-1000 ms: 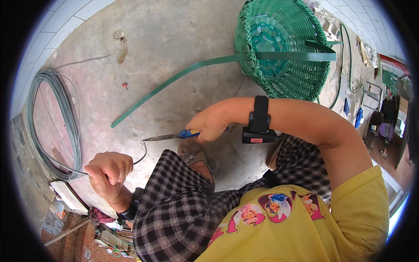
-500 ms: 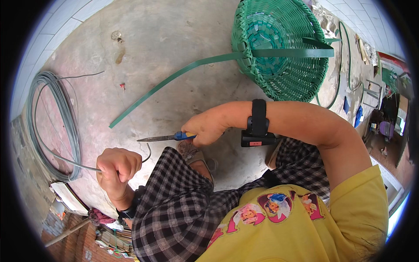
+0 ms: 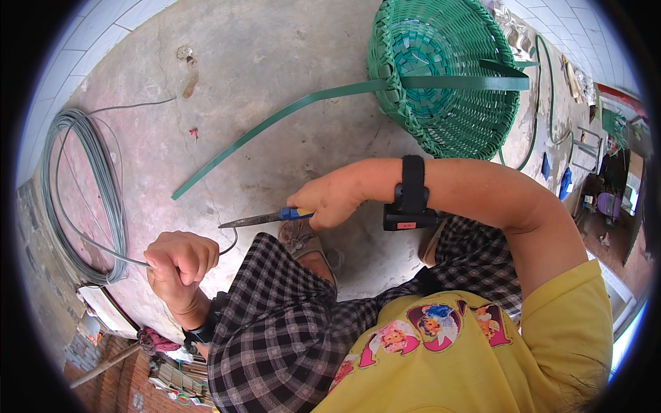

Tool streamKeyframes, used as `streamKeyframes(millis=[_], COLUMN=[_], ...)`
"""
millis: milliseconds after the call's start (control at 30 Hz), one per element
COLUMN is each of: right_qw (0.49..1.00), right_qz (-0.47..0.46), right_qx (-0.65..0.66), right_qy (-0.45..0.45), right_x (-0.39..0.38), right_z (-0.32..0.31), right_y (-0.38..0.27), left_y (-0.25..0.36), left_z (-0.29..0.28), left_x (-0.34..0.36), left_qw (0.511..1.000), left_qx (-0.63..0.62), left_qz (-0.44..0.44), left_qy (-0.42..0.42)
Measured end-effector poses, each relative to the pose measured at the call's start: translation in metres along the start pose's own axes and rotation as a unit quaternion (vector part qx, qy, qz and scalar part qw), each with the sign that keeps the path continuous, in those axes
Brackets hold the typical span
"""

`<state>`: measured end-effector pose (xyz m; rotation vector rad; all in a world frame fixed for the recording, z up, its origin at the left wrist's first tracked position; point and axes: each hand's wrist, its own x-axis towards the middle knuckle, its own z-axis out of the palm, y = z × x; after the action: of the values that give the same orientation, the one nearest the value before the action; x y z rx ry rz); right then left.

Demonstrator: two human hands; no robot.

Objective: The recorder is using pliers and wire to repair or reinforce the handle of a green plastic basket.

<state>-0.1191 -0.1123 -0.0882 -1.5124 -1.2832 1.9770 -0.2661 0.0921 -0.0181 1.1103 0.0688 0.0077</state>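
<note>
Beside the wire coil [image 3: 116,213], the left hand [image 3: 180,263] clenches bent wire [image 3: 235,241], best held steady near the pliers [image 3: 256,220] the right hand [image 3: 325,202] grasps.

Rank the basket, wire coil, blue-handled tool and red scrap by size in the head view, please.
1. Basket
2. Wire coil
3. Blue-handled tool, partly hidden by the right hand
4. Red scrap

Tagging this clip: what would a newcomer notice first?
Probably the green woven basket at upper right, with a green strip stretching left from it. Then the right hand at centre, holding a blue-handled pointed tool, and the left hand, lower left, gripping grey wire near a coil.
</note>
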Motion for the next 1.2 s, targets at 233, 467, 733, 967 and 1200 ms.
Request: streamKeyframes(millis=[233,467,733,967,1200], right_qw=[1.0,0.998,0.997,0.995,0.981], right_qz=[-0.005,0.039,0.02,0.027,-0.012], right_qx=[-0.018,0.033,0.054,0.066,0.009], right_qy=[0.008,0.046,0.056,0.067,0.193], right_x=[0.005,0.004,0.005,-0.002,0.009], right_z=[0.005,0.012,0.03,0.041,0.042], right_y=[-0.002,-0.007,-0.012,-0.028,-0.031], left_y=[0.001,-0.009,-0.008,-0.009,0.012], left_z=[0.003,0.007,0.01,0.025,0.027], left_x=[0.001,0.006,0.0,-0.005,0.017], left_qw=[1.0,0.985,0.976,0.99,0.973], left_qx=[0.017,-0.046,-0.11,-0.057,-0.035], left_qz=[-0.002,0.088,0.094,-0.016,-0.015], left_qy=[0.012,0.144,0.162,0.132,0.227])
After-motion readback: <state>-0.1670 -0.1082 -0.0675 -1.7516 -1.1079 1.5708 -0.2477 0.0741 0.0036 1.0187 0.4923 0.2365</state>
